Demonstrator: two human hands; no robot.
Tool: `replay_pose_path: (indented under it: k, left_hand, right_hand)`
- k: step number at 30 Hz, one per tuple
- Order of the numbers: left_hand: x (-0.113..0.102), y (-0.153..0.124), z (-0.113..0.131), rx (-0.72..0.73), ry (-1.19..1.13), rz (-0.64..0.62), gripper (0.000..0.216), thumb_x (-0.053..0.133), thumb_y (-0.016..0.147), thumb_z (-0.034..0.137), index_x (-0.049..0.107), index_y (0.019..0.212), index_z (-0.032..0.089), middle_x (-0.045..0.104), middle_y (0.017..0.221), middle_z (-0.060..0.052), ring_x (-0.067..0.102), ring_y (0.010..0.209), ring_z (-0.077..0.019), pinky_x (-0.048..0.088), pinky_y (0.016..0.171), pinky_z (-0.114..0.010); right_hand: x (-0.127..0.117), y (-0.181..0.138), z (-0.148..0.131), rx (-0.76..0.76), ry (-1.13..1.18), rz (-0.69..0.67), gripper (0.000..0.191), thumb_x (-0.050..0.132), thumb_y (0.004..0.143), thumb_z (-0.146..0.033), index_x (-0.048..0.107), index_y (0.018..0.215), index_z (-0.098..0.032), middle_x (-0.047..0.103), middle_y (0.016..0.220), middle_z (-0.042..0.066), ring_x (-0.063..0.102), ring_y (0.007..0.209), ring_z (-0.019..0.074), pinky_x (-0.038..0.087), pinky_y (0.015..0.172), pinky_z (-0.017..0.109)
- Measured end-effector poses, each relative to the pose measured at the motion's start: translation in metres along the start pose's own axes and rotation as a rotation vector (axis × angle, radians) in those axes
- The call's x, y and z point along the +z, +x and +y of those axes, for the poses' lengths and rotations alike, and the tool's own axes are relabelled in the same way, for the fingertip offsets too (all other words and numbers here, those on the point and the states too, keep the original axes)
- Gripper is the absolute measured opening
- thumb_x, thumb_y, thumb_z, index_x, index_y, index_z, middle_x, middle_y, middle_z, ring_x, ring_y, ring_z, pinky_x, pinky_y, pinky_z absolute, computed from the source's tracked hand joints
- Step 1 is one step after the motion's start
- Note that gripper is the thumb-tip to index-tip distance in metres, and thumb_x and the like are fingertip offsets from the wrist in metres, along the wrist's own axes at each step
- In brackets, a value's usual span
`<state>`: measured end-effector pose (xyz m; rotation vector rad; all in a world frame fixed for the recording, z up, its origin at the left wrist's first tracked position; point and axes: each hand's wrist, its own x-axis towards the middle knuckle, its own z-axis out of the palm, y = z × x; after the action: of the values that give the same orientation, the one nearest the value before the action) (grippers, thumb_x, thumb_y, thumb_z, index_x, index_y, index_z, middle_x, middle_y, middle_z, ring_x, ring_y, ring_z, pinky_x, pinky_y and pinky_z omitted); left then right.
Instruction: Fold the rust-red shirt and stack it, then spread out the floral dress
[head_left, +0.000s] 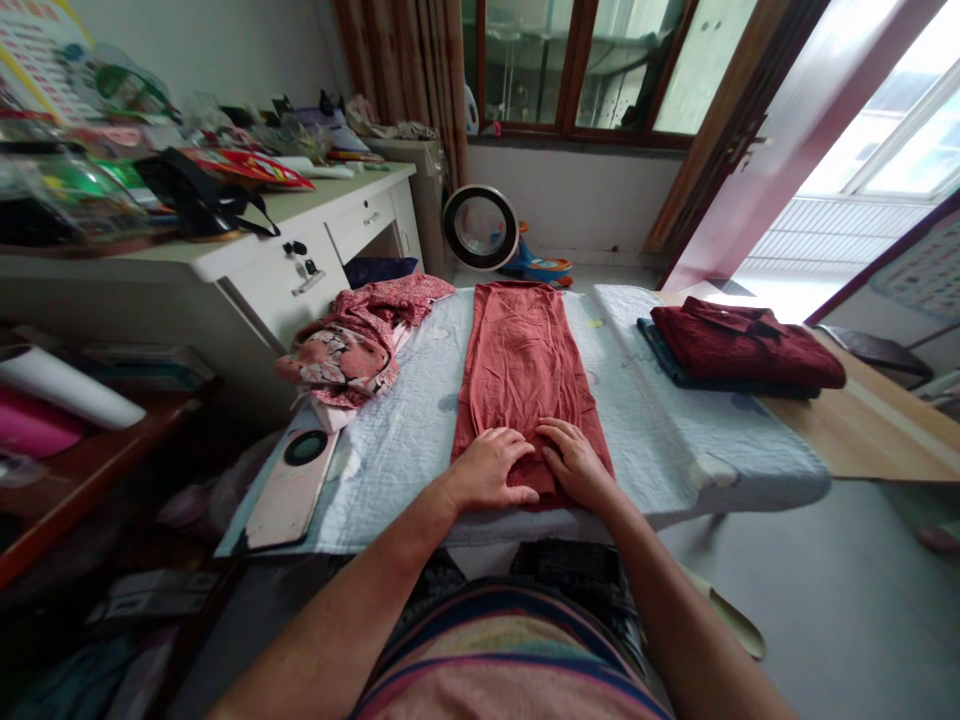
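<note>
A rust-red garment (523,350), folded into a long narrow strip, lies lengthwise on the light blue quilted cover (405,460) of the table. Both hands rest on its near end, close to the table's front edge. My left hand (496,468) lies on the cloth with its fingers stretched to the right and the thumb apart. Just beside it, my right hand (571,462) presses on the cloth with its fingers bent and slightly spread. Small wrinkles run through the fabric in front of the fingers. Which garment it is, I cannot tell for sure.
A crumpled pink floral cloth (352,345) lies at the left, with a phone (289,490) nearer me. On the right sits a folded dark red garment (742,345) over a dark teal one (675,370). A cluttered white desk (300,225) borders the table's left side.
</note>
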<state>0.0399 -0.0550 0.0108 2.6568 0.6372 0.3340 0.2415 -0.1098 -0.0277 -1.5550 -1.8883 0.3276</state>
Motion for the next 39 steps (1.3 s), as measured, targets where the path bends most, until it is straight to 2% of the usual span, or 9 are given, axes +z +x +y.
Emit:
replay_pose_path:
  k: [4,9,14,21,28,33,39]
  left_hand:
    - [-0.001,-0.002,0.005,-0.006,0.052,-0.064,0.069,0.080,0.064,0.056,0.058,0.117,0.019,0.057,0.125,-0.011,0.050,0.121,-0.0305,0.038,0.107,-0.047]
    - [0.001,-0.003,0.013,-0.054,0.140,-0.119,0.066,0.084,0.060,0.049,0.058,0.114,0.020,0.049,0.136,-0.014,0.042,0.131,-0.0353,0.033,0.110,-0.054]
    - [0.003,-0.004,0.013,-0.041,0.163,-0.101,0.061,0.080,0.065,0.045,0.057,0.115,0.021,0.049,0.136,-0.014,0.043,0.129,-0.0343,0.035,0.109,-0.052]
    - [0.006,-0.005,0.018,-0.028,0.183,-0.021,0.037,0.066,0.074,0.032,0.060,0.108,0.020,0.057,0.126,-0.012,0.050,0.122,-0.0321,0.037,0.109,-0.049]
    - [0.012,-0.014,0.021,-0.057,0.227,-0.042,0.053,0.069,0.072,0.031,0.055,0.121,0.018,0.044,0.147,-0.016,0.035,0.139,-0.0359,0.027,0.115,-0.053]
    - [0.011,-0.012,0.018,-0.062,0.206,-0.042,0.036,0.065,0.080,0.029,0.060,0.114,0.020,0.047,0.147,-0.013,0.038,0.139,-0.0329,0.030,0.114,-0.051]
    - [0.004,-0.005,0.009,-0.069,0.124,-0.085,0.031,0.063,0.086,0.032,0.066,0.114,0.022,0.054,0.142,-0.009,0.045,0.135,-0.0291,0.035,0.114,-0.046]
  right_hand:
    - [0.001,0.000,0.001,-0.012,-0.004,0.000,0.032,0.048,0.091,-0.020,0.062,0.120,-0.018,0.059,0.131,0.011,0.051,0.124,0.0228,0.040,0.108,0.044]
    - [0.001,-0.001,0.002,-0.019,-0.009,0.007,0.034,0.048,0.091,-0.021,0.062,0.121,-0.021,0.060,0.130,0.010,0.052,0.123,0.0232,0.040,0.107,0.045]
    - [0.002,-0.001,0.003,-0.020,-0.020,0.001,0.033,0.047,0.091,-0.022,0.062,0.121,-0.020,0.059,0.130,0.010,0.051,0.124,0.0233,0.040,0.108,0.044]
    - [0.003,-0.001,0.004,-0.032,-0.024,0.003,0.035,0.047,0.091,-0.022,0.062,0.122,-0.021,0.059,0.130,0.010,0.051,0.123,0.0231,0.039,0.108,0.045]
    - [0.002,-0.001,0.002,-0.016,-0.019,-0.006,0.034,0.046,0.092,-0.023,0.062,0.122,-0.021,0.059,0.131,0.010,0.050,0.124,0.0230,0.039,0.108,0.044]
    - [0.001,0.000,0.001,-0.014,-0.007,-0.003,0.035,0.047,0.090,-0.021,0.063,0.121,-0.021,0.060,0.130,0.010,0.051,0.123,0.0234,0.039,0.108,0.045]
    - [-0.021,-0.003,-0.012,0.035,0.180,-0.024,0.029,0.051,0.087,-0.023,0.064,0.114,-0.022,0.065,0.119,0.007,0.059,0.113,0.0205,0.046,0.101,0.037]
